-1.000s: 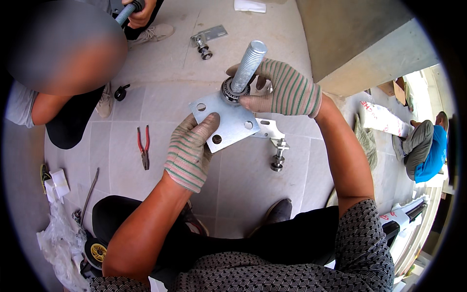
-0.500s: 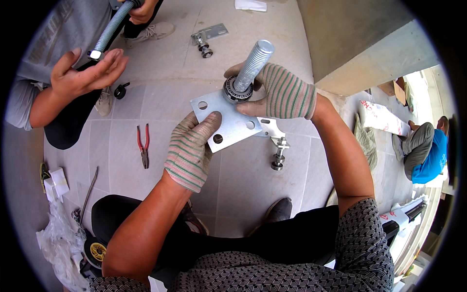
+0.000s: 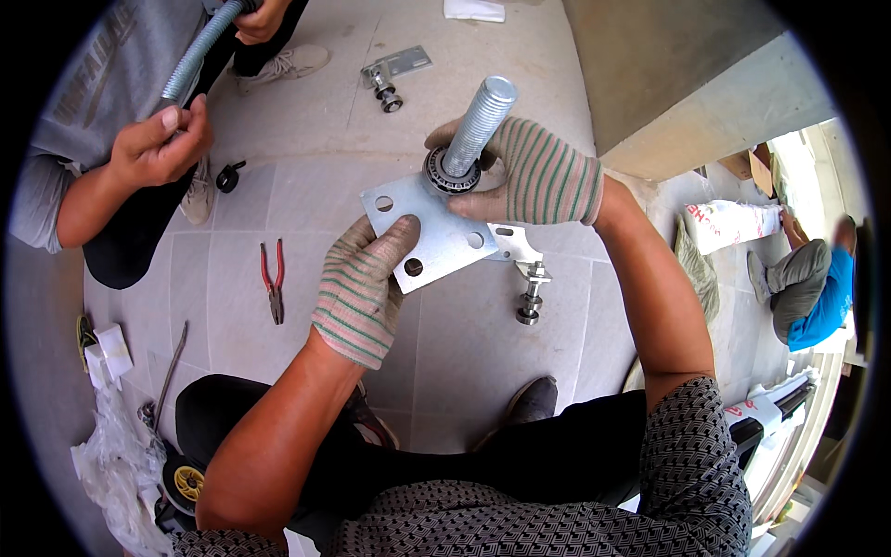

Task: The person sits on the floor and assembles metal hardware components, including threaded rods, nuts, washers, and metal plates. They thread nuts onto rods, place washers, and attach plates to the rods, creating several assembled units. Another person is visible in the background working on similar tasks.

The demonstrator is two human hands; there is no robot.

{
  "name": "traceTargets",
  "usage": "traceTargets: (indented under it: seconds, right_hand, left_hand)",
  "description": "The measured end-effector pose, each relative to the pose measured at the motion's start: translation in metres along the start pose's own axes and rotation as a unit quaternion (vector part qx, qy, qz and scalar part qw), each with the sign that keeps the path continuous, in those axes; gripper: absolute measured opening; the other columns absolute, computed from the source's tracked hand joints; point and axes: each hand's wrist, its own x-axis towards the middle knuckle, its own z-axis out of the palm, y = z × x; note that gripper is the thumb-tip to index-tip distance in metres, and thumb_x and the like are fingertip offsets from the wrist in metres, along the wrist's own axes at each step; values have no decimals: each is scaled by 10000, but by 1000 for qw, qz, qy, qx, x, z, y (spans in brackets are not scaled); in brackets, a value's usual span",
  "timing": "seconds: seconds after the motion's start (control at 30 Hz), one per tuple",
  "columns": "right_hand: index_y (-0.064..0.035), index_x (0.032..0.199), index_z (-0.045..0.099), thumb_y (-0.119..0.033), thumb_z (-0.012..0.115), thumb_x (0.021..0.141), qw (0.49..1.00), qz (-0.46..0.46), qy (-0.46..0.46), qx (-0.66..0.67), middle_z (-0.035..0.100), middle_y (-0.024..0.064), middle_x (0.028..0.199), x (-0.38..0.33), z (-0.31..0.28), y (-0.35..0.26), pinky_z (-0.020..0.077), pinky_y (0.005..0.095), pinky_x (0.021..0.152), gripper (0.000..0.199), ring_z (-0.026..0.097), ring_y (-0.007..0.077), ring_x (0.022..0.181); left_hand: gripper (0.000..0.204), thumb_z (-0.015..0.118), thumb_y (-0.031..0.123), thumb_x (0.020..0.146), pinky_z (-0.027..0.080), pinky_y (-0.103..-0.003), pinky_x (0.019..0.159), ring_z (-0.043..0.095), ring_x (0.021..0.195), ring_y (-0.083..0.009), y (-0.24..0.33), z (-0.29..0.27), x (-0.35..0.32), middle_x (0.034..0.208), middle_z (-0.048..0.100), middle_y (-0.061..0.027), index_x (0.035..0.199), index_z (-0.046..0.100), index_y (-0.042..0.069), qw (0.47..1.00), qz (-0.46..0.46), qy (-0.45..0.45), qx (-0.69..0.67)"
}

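Note:
In front of me I hold up a square metal plate [image 3: 444,243] with holes near its corners. A thick threaded rod [image 3: 480,125] stands up from it, tilted to the right at the top. Round the rod's base sits a dark roller bearing [image 3: 450,173]. My left hand [image 3: 364,288], in a striped knit glove, grips the plate's near left side, thumb on top. My gloved right hand [image 3: 534,176] curls round the bearing from the right. Beyond the plate on the floor lies a bracket with rollers [image 3: 530,295], partly hidden by the plate.
Red-handled pliers [image 3: 275,281] lie on the tiles to the left. Another roller bracket [image 3: 394,72] lies farther off. A co-worker's hand [image 3: 165,144] touches a second threaded rod [image 3: 200,54] at upper left. A concrete block [image 3: 687,93] rises at upper right; another person crouches far right.
The co-worker's open hand has closed on the lower end of their threaded rod, covering its nut. My hands, the plate and the bearing have hardly moved.

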Motion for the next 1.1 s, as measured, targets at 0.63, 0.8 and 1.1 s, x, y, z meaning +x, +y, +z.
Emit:
traceTargets:
  seconds: [0.63,0.8,1.1]
  right_hand:
    - [-48,1299,668,-330,877,797,998,-30,52,-7,714,127,1171,-5,-11,-8,531,365,1030,612,685,243,1123]
    - [-46,1319,654,-268,877,802,994,-27,58,-83,723,93,1188,-5,-21,-12,533,357,1015,605,682,202,1132]
    - [-56,1324,650,-297,876,802,992,-11,118,39,699,73,1201,-11,-39,-24,549,366,1010,617,675,190,1127]
  left_hand:
    - [350,708,149,995,596,-353,924,707,1016,-184,1,1,-2,1126,708,-90,1299,632,-7,1000,-4,-6,10]
    - [356,712,155,994,585,-369,933,701,1022,-188,0,2,-4,1135,707,-84,1302,633,-3,1000,-2,1,12]
    - [349,718,133,984,599,-357,921,713,1041,-196,-3,2,0,1170,708,-92,1304,635,20,1000,-18,14,19]
